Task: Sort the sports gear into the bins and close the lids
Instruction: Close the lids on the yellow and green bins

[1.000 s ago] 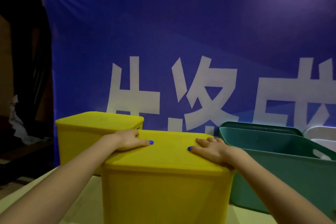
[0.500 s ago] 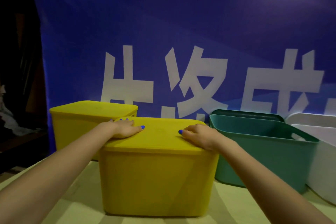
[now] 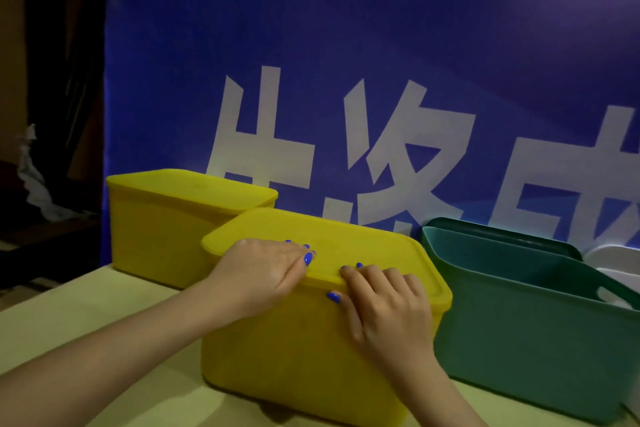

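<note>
Our left hand lies palm down over the near edge of the yellow lid, fingers curled on its top and thumb along the front rim, blue nails showing. Our right hand sits just beside it to the right, fingers hooked over the same front rim with the thumb pressed against the bin wall just under the lid's lip. The two hands nearly meet at the middle of the edge, with only a small gap between the thumbs. Neither hand closes around anything; both press flat on the lid.

That lid covers the near yellow bin, which stands on the pale tabletop directly before us. Its lid looks seated all round, as far as the visible edges tell. We cannot see what the bin holds, since its walls are opaque.

Behind it and to the left stands a second yellow bin, its own lid on as well; its right front corner touches or is hidden by the near bin. To the right, just beside the near bin, stands a green bin with no lid on it, its handle slot showing at the far right. Its inside is dark and we cannot make out any contents. A darker green piece, perhaps its lid, stands behind its back rim. Past that, at the frame's right edge, a white bin shows in part.

A blue banner with large white characters hangs behind the table.
</note>
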Tool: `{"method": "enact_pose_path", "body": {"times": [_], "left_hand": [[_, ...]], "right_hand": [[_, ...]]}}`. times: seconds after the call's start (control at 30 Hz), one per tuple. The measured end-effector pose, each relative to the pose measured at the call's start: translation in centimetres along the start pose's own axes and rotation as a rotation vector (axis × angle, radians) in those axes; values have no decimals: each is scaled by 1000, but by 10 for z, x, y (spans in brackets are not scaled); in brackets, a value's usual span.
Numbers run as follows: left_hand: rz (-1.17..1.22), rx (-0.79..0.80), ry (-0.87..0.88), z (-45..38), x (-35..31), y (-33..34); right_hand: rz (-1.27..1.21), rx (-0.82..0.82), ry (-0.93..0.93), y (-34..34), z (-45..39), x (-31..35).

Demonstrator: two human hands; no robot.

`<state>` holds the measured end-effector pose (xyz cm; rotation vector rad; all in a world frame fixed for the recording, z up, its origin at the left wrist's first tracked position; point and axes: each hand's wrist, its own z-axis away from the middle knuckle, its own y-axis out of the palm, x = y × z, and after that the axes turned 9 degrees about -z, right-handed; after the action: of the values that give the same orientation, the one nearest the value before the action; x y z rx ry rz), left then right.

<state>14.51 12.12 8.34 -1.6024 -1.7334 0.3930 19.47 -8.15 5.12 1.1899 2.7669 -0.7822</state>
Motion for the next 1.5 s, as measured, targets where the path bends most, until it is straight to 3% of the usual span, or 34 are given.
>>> {"method": "enact_pose_path", "body": {"times": [0.1,0.3,0.9,1.03,1.13,1.2,1.27,1.37,1.5], "left_hand": [[-27,-42,-57,-13,3,19],[44,-8,-148,-40,2,42],[41,81,-218,-100,19,106],[43,116,-207,-99,19,104],[48,222,-191,-101,17,101],[193,329,-266,-110,6,92],[431,298,-283,-123,-17,81],[584,197,-121,-148,-67,59],[564,241,108,-176,-157,47]], "right_hand": [[42,-135,64,22,-2,-2],[80,-217,101,58,-4,-20],[80,-257,142,137,-25,-69],[73,-175,176,129,-25,-67],[-49,33,243,108,-30,-62],[-216,122,254,86,-32,-63],[-366,146,259,60,-34,-74],[-356,133,269,20,-40,-119],[-231,180,556,-6,-48,-210]]}}
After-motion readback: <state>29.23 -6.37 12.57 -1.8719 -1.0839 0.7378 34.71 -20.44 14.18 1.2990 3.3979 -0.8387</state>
